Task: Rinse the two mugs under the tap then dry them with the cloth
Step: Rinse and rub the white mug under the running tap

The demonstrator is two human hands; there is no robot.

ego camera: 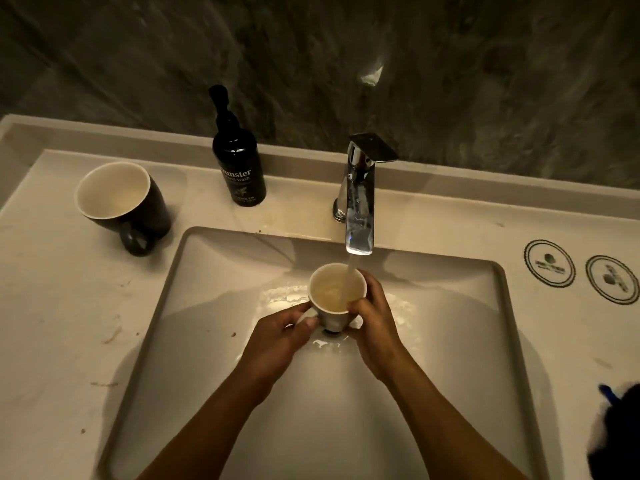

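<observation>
A white mug (330,315) is held upright over the sink basin (214,306), right under the chrome tap (360,199). Water streams from the spout into the mug, which is partly filled. My left hand (280,337) grips the mug's handle side. My right hand (374,317) wraps around its right wall. A second mug (117,202), black outside and white inside, stands upright on the counter to the left of the basin. A dark cloth (620,431) with a blue patch lies at the right edge, mostly cut off.
A black hand wash pump bottle (239,168) stands at the back of the counter, left of the tap. Two round coasters (549,263) lie on the counter at the right. A dark marbled wall rises behind the counter. Small stains mark the left counter.
</observation>
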